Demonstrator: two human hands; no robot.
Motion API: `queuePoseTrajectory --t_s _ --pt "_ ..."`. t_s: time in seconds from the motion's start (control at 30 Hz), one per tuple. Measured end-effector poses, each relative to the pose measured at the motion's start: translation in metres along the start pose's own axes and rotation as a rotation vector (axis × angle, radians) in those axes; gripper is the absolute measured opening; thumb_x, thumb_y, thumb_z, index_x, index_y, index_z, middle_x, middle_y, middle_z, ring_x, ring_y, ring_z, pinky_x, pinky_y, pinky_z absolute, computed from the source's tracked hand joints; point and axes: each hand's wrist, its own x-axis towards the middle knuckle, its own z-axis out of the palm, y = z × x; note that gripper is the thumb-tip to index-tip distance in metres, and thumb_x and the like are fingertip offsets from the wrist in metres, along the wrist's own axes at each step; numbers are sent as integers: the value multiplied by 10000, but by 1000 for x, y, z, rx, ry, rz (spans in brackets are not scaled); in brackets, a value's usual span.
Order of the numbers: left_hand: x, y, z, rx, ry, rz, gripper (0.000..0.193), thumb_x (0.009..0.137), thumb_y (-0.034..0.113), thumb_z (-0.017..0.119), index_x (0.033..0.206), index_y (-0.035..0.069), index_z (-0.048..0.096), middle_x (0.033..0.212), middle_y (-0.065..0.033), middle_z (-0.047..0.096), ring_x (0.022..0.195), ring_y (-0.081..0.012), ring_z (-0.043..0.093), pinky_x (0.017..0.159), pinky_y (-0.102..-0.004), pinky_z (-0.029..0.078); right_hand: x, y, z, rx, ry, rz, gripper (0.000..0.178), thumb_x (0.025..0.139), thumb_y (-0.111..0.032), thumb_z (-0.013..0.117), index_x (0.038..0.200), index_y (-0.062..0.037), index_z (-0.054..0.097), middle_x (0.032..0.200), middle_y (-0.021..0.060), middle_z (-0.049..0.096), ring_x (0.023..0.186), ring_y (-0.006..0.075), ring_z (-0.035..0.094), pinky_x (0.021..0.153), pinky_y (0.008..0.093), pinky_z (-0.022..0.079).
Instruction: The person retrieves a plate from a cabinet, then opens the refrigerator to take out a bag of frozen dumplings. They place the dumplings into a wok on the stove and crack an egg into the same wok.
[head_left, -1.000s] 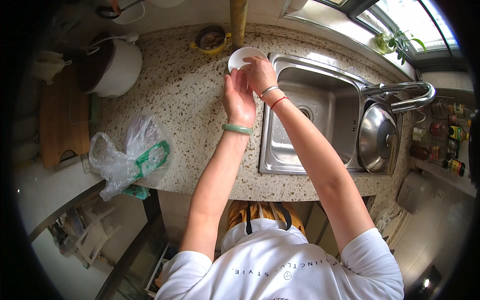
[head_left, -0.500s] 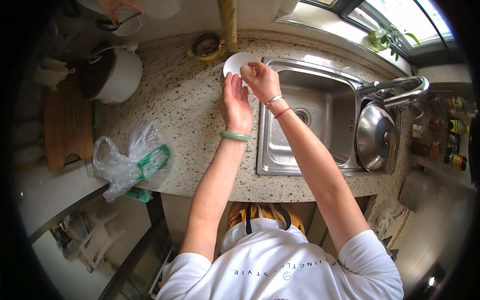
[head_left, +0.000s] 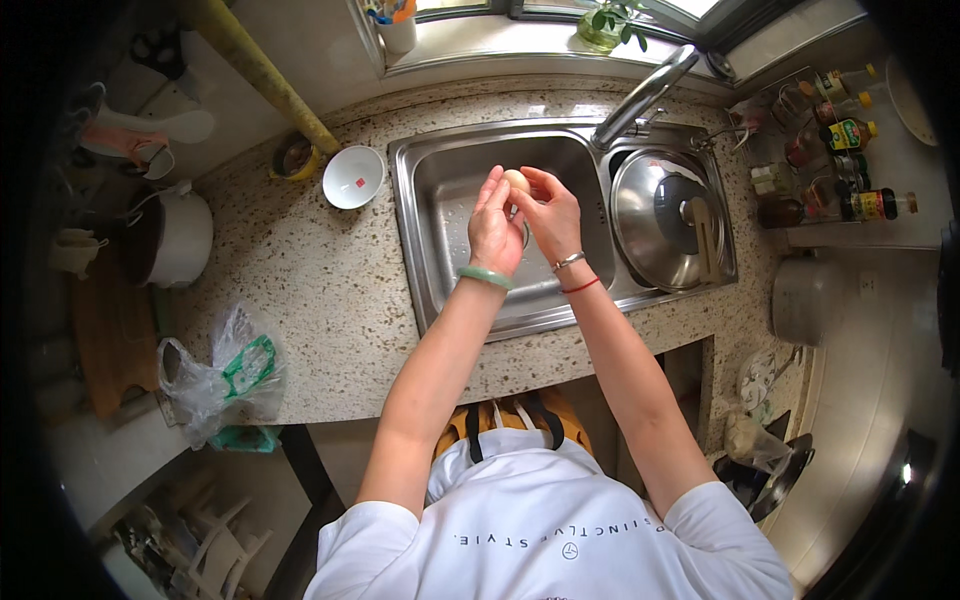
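Observation:
Over the left basin of the steel sink (head_left: pixel 440 255), a pale egg (head_left: pixel 516 181) sits between my two hands. The fingers of my right hand (head_left: pixel 549 212) are closed on it. My left hand (head_left: pixel 494 225) is palm up, its fingers stretched out and lying against the egg's left side. Part of the egg is hidden by the fingers. Left of the sink, on the speckled counter, stands a white bowl (head_left: pixel 354 192) with a small red mark inside. Beside the bowl is a small yellow container (head_left: pixel 308 158) with dark contents that I cannot make out.
A curved faucet (head_left: pixel 650 92) rises behind the sink, and a steel lid (head_left: pixel 655 205) covers its right basin. Further left are a clear plastic bag (head_left: pixel 215 375), a white pot (head_left: pixel 180 235) and a wooden board (head_left: pixel 108 335). Several bottles (head_left: pixel 850 140) stand on the right-hand rack.
Both hands have moved right with the egg, from above the white bowl to over the sink's left basin. The whole view has shifted toward the right, and the bowl is now uncovered.

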Motion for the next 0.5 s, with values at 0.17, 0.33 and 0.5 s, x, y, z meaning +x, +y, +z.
queuePoseTrajectory --t_s 0.17,0.33,0.5 --pt "12 -33 26 -33 3 -32 342 954 158 466 1290 97 436 1207 -83 487 1098 -202 483 994 -404 402 29 19 -57 355 42 168 237 894 -218 595 989 -10 653 899 69 670 770 112 620 682 238 505" --pt "16 -53 54 -80 6 -37 318 962 181 449 1263 81 468 1214 -94 488 1113 -227 480 1013 -422 399 92 45 -115 495 250 304 310 935 -296 514 867 -20 638 793 75 668 594 116 606 485 229 481" --pt "24 -62 66 -131 8 -14 298 967 191 444 1241 77 477 1186 -104 514 1096 -245 505 1000 -422 414 154 51 -157 285 262 353 394 949 -361 455 887 -25 652 776 71 680 528 108 590 425 230 447"
